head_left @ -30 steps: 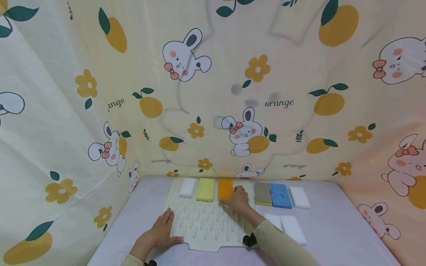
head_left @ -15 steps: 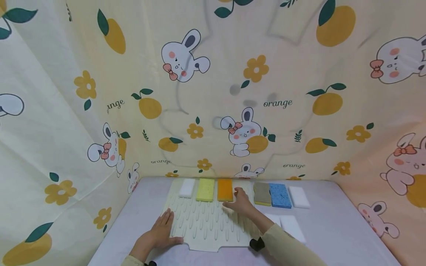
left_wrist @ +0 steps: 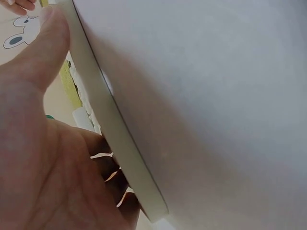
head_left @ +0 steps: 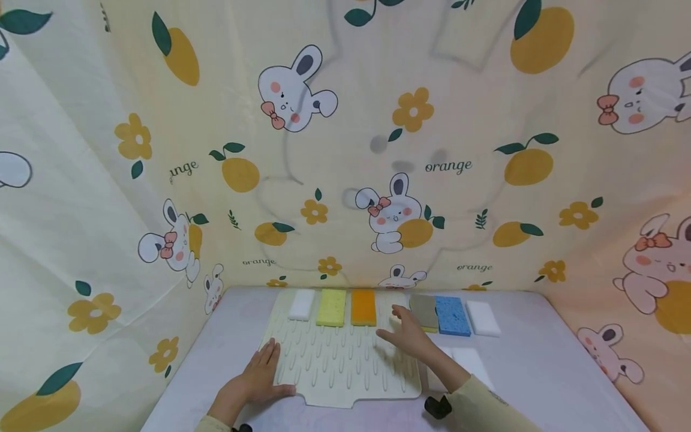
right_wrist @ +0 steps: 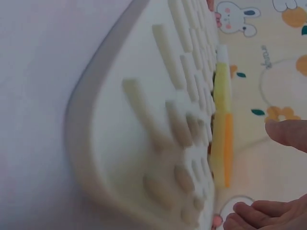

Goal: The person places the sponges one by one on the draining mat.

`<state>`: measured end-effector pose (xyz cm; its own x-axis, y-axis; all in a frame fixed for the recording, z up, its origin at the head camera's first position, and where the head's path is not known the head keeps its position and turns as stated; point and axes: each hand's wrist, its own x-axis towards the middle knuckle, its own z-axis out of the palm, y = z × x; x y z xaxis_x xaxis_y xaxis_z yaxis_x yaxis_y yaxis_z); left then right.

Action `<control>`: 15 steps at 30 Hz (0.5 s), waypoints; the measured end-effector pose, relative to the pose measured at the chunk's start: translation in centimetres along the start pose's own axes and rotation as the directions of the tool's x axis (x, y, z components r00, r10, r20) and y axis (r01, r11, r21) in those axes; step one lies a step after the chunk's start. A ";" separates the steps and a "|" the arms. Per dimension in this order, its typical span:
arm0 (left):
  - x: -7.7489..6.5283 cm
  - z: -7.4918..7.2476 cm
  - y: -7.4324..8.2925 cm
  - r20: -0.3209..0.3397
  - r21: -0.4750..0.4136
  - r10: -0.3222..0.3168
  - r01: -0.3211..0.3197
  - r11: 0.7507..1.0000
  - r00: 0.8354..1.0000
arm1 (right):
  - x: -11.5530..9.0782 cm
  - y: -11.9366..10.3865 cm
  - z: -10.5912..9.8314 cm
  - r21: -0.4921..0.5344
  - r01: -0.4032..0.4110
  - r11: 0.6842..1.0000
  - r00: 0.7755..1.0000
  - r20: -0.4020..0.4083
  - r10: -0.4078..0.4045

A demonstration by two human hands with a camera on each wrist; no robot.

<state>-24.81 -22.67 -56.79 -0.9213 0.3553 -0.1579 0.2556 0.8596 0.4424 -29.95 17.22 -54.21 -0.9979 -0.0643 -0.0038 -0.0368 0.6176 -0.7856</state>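
Drawn farther from the flat, oblong orange sponge (head_left: 363, 307), which lies on the pale, ridged mat (head_left: 326, 391) beside a grainy yellow sponge (head_left: 331, 307), the right hand (head_left: 412, 337) hovers empty, thumb and fingers parted, while the left hand (head_left: 260, 378) rests straight-fingered along the mat's edge.

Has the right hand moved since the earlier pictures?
Yes: judged against the blue sponge, the right hand has moved rightward, toward it and away from the orange sponge.
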 end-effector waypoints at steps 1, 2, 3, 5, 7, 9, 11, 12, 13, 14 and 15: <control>0.0 0.0 0.0 0.001 0.001 -0.005 0.005 1.000 1.000 | -0.2 0.1 -0.3 -0.001 0.004 1.000 1.000 -0.006 -0.004; 0.2 0.2 -0.3 -0.010 0.009 -0.005 0.005 1.000 1.000 | -0.4 0.3 -0.7 -0.005 0.008 1.000 1.000 -0.012 -0.008; 0.3 0.3 -0.4 -0.013 0.020 -0.013 0.013 1.000 1.000 | -0.5 0.4 -0.9 -0.012 0.012 1.000 1.000 -0.018 -0.012; 0.3 0.2 -0.2 -0.005 0.036 -0.039 0.039 0.999 0.999 | -0.8 0.6 -1.5 -0.026 0.014 1.000 1.000 -0.026 -0.015; 0.1 -0.3 0.4 0.014 0.046 -0.073 0.072 0.996 0.997 | -0.9 0.9 -2.1 -0.034 0.022 0.999 0.999 -0.030 -0.023; 0.0 -0.6 0.8 0.025 0.060 -0.089 0.088 0.994 0.996 | -1.2 1.2 -2.6 -0.033 0.023 0.999 0.999 -0.031 -0.024; -0.1 -0.8 1.1 0.030 0.073 -0.090 0.087 0.994 0.996 | -1.4 1.6 -3.2 -0.023 0.020 1.000 0.999 -0.029 -0.020; -0.1 -0.8 1.1 0.030 0.073 -0.089 0.086 0.994 0.996 | -1.6 1.8 -3.5 -0.021 0.019 1.000 0.999 -0.031 -0.019; -0.1 -0.7 1.1 0.031 0.073 -0.089 0.086 0.994 0.996 | -1.7 2.1 -3.7 -0.023 0.018 1.000 0.999 -0.031 -0.019; -0.1 -0.8 1.2 0.032 0.072 -0.090 0.087 0.994 0.995 | -1.8 2.4 -4.0 -0.023 0.016 1.000 0.999 -0.030 -0.016; -0.1 -0.8 1.2 0.032 0.071 -0.090 0.088 0.994 0.995 | -1.9 2.6 -4.3 -0.023 0.017 1.000 0.999 -0.029 -0.017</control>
<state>-24.60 -22.00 -55.56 -0.9308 0.2879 -0.2253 0.1941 0.9113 0.3630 -28.38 22.32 -53.64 -0.9982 -0.0526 0.0275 -0.0546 0.6341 -0.7713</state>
